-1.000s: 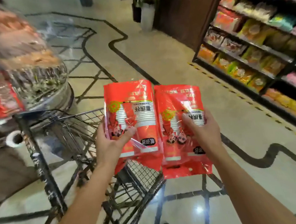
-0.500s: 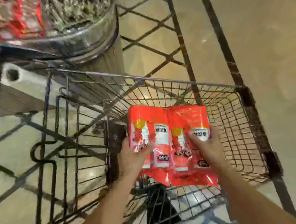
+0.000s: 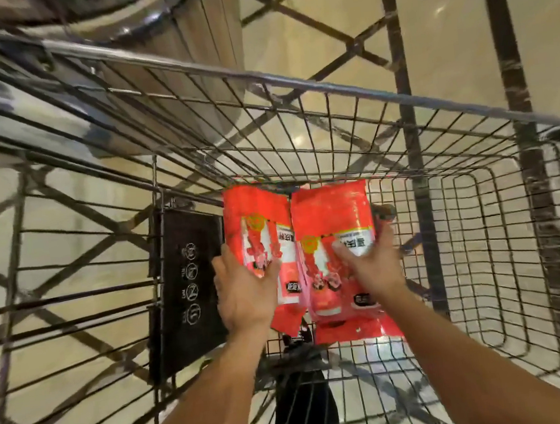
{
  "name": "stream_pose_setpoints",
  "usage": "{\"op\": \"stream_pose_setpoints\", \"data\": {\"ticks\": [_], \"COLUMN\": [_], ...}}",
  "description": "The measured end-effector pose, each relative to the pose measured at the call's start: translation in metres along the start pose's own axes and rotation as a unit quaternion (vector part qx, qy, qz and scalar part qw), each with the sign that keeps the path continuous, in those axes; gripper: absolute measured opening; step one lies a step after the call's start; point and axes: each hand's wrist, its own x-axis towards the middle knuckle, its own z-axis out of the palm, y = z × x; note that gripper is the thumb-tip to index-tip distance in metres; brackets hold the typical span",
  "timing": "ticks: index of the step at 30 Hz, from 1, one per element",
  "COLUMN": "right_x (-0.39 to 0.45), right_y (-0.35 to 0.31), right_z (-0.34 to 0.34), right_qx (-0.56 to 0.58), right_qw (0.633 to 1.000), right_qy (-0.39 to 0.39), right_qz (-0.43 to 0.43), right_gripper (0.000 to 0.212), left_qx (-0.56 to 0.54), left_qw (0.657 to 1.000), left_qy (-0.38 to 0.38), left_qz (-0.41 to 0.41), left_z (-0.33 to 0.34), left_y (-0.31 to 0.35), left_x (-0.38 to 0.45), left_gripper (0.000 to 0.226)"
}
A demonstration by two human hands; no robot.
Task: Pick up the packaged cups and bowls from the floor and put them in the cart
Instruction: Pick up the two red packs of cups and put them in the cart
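Inside the wire cart [image 3: 356, 91], just below its far rim and above the mesh floor, two red packs of cups sit side by side, their long edges touching down the middle. The left pack [image 3: 260, 234] and the right pack [image 3: 336, 240] were held up in open air in front of the cart a second ago, with store shelves behind them; half a second ago they were crossing the near edge; now they are well down within the basket walls. That puts this pair near the end of its trip: the carry looks done, and what remains, as I judge it, is the lowering and letting go.

The left hand [image 3: 245, 293] grips the left pack at its lower part, thumb across the printed front and fingers wrapped behind, out of sight. The right hand [image 3: 373, 267] clasps the right pack the same way, thumb pressed on the white label and fingers curled round the far edge. Both forearms reach forward and down from the near side of the cart, roughly parallel, wrists bent a little downward.

Whether the packs' bottom edges already rest on the cart's mesh I cannot tell; blur and the see-through wire make depth hard to read. Left of the packs, a dark child-seat panel [image 3: 187, 289] with round warning symbols hangs against the cart's inner grid. Beyond the cart's far rim stands a round display stand [image 3: 186, 33] on the patterned floor [image 3: 442, 25]
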Motion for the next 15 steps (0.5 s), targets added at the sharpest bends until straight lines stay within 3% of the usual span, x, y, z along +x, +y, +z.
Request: {"op": "stream_pose_setpoints", "data": {"ticks": [5, 7, 11, 13, 15], "right_x": [0.002, -0.002, -0.028, -0.051, -0.085], "right_y": [-0.011, -0.020, -0.045, -0.063, -0.093], "right_z": [0.020, 0.020, 0.006, -0.002, -0.007], "right_qx": [-0.076, -0.125, -0.164, -0.175, -0.196], "right_qw": [0.995, 0.990, 0.983, 0.979, 0.969], "right_qy": [-0.059, -0.064, -0.053, -0.040, -0.025], "right_qz": [0.012, 0.001, -0.060, -0.097, -0.146], "right_gripper": [0.060, 0.053, 0.066, 0.080, 0.080], "left_qx": [0.059, 0.089, 0.119, 0.143, 0.177], "left_qw": [0.998, 0.994, 0.983, 0.970, 0.951], "left_qy": [-0.029, -0.046, -0.061, -0.048, -0.022], "left_qz": [0.016, 0.035, 0.124, 0.191, 0.254], "left_z": [-0.006, -0.015, -0.050, -0.082, -0.126], "left_y": [-0.008, -0.009, -0.006, -0.003, 0.001], "left_x": [-0.003, -0.010, -0.029, -0.037, -0.045], "left_gripper": [0.068, 0.064, 0.065, 0.069, 0.070]}}
